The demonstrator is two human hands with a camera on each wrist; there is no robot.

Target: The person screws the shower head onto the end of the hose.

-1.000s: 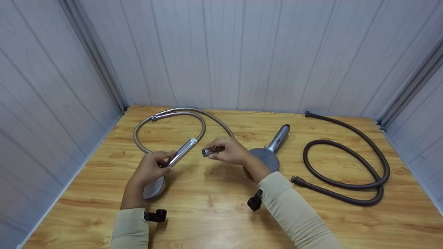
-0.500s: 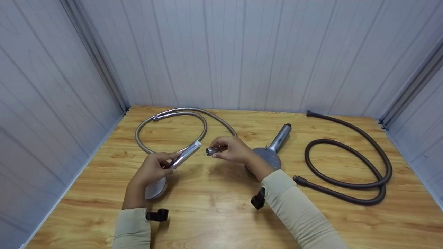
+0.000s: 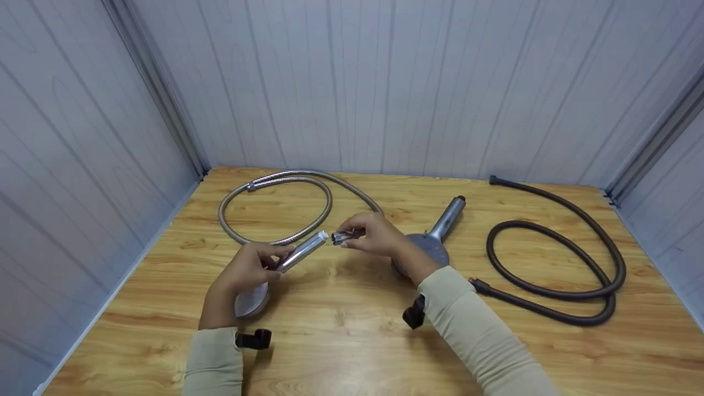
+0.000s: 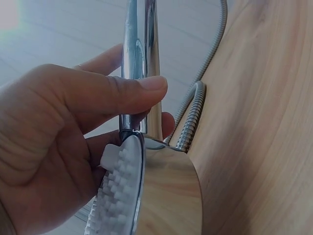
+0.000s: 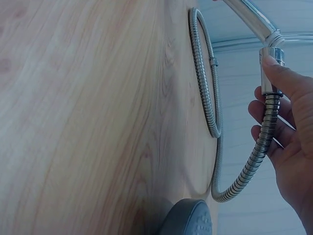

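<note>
My left hand (image 3: pixel 242 272) grips a chrome shower head (image 3: pixel 304 252) by its handle, thumb on one side and fingers on the other. Its white-nozzled face (image 4: pixel 120 183) shows below the hand in the left wrist view. The handle slants up to the right, its pale threaded end (image 3: pixel 323 235) exposed. Between thumb and fingers, my right hand (image 3: pixel 374 236) pinches the connector (image 5: pixel 268 87) of a silver metal shower hose (image 5: pixel 257 159). The connector's open end faces the threaded end, a narrow gap apart in the head view.
The silver hose's loop (image 3: pixel 221 212) lies on the wooden table (image 3: pixel 330 352) behind my hands. A grey shower head (image 3: pixel 446 220) rests beyond my right forearm. To the far right lies a coiled dark hose (image 3: pixel 550 297). Panel walls (image 3: pixel 385 88) enclose the table's back and sides.
The shower head has moved right, and its threaded end has come closer to the hose connector. The right hand has shifted slightly right and up, still pinching the connector.
</note>
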